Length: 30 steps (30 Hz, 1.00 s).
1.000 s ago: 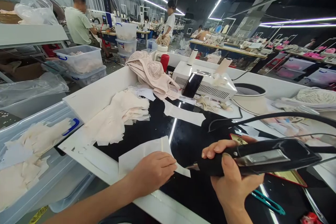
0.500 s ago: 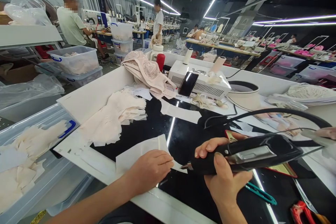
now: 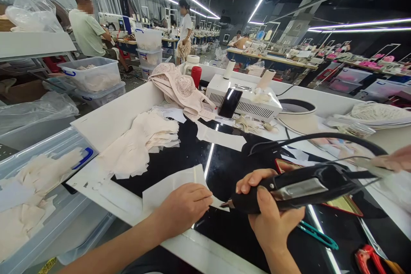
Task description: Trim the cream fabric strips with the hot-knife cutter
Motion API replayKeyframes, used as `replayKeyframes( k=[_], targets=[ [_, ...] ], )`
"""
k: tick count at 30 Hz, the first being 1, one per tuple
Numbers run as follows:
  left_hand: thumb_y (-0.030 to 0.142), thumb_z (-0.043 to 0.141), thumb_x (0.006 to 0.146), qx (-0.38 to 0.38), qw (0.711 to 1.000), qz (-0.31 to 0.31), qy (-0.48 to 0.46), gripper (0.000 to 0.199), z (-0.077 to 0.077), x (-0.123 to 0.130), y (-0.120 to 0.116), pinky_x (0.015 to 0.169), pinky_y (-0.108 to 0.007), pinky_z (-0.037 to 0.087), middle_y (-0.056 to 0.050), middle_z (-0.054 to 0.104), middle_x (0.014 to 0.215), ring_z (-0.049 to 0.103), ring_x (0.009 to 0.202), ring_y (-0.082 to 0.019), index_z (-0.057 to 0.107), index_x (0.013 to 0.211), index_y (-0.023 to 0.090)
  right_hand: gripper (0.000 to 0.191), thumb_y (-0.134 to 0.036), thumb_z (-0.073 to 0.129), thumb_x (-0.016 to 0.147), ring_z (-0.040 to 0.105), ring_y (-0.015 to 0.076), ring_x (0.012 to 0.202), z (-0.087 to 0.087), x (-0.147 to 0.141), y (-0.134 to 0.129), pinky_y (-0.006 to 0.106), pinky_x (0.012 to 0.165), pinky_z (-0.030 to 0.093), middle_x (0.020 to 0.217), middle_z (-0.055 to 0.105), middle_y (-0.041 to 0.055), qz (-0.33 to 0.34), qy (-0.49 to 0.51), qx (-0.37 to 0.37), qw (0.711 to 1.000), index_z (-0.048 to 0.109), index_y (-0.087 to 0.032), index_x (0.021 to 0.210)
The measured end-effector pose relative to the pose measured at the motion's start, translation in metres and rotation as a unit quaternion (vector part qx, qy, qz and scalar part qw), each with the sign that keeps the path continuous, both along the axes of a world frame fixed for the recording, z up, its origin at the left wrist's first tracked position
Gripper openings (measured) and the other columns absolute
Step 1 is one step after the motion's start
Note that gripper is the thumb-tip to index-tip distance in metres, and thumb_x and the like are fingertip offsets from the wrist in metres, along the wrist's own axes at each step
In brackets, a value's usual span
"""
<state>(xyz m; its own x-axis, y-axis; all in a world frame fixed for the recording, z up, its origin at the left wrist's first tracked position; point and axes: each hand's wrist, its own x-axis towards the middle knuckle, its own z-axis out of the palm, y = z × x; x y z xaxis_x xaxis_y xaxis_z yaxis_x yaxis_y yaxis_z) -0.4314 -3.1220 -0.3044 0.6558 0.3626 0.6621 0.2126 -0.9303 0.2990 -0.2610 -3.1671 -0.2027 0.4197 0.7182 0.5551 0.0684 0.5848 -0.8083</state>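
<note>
A white cut piece (image 3: 175,184), fabric or paper, lies on the black glossy work surface (image 3: 218,171). My left hand (image 3: 189,205) presses on its near part, fingers curled together at its right edge. In my right hand (image 3: 269,214) is a black corded handheld tool (image 3: 292,190) with a pointed metal tip, fingers wrapped round its body. The tip touches or hovers just above the piece's narrow right corner; I cannot tell which. At the right edge, another person's hand (image 3: 398,158), blurred, is near the tool's cable and a pale translucent thing.
Cream fabric pieces (image 3: 135,141) are stacked at left, with another white strip (image 3: 221,137) behind. A bra (image 3: 180,85), a phone (image 3: 230,102) and a white machine box (image 3: 244,94) stand at the back. Red-handled scissors (image 3: 369,257) and a teal cutter (image 3: 317,235) lie at right.
My right hand and the rear of the tool have shifted slightly left, the tip staying at the corner. The other person's hand has come further into view. My left hand is still.
</note>
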Motion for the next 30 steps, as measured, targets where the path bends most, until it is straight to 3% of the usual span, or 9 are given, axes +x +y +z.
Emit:
replayKeyframes(
  k=[5,14,19,25,30],
  targets=[
    [0.011,0.052,0.106,-0.004,1.000,-0.001,0.002,0.020,0.001,-0.001,-0.001,0.097,-0.035,0.062,-0.006,0.077,0.115,0.073,0.108,-0.020,0.068,0.117,0.014,0.045,-0.024,0.080,0.087,0.061,0.0162,0.058,0.005,0.005,-0.003,0.033,0.052,0.058,0.077,0.065,-0.0045,-0.021,0.009,0.013,1.000,0.056,-0.029,0.125],
    [0.012,0.050,0.107,-0.005,1.000,-0.001,0.006,0.021,0.003,-0.001,-0.001,0.097,-0.036,0.064,-0.007,0.077,0.116,0.074,0.109,-0.020,0.068,0.117,0.015,0.041,-0.021,0.077,0.091,0.062,0.0156,0.060,0.000,0.007,-0.004,0.033,0.054,0.058,0.080,0.065,-0.0038,-0.009,0.003,0.001,1.000,0.055,-0.030,0.125],
    [0.014,0.049,0.109,-0.018,1.000,0.014,0.008,0.022,0.010,-0.015,0.008,0.102,-0.035,0.063,-0.007,0.076,0.122,0.072,0.117,-0.020,0.068,0.120,0.015,0.044,-0.022,0.078,0.090,0.064,0.0159,0.061,-0.002,0.016,-0.002,0.034,0.057,0.060,0.080,0.066,-0.0039,-0.002,-0.013,0.002,1.000,0.054,-0.030,0.127],
    [0.007,0.047,0.106,-0.036,0.995,0.022,0.085,0.027,0.013,-0.034,0.021,0.100,-0.039,0.063,-0.008,0.075,0.119,0.071,0.112,-0.023,0.068,0.122,0.014,0.046,-0.020,0.079,0.089,0.065,0.0146,0.062,-0.004,0.035,0.010,0.033,0.058,0.060,0.084,0.066,-0.0047,-0.031,-0.011,0.005,0.999,0.055,-0.031,0.126],
    [0.005,0.049,0.102,-0.117,0.980,0.057,0.153,0.028,0.025,-0.025,0.000,0.092,-0.036,0.061,-0.007,0.072,0.116,0.070,0.104,-0.023,0.068,0.116,0.020,0.046,-0.021,0.079,0.090,0.065,0.0140,0.061,-0.002,0.040,0.019,0.032,0.059,0.059,0.084,0.067,-0.0052,-0.041,0.008,0.018,0.999,0.056,-0.032,0.129]
  ],
)
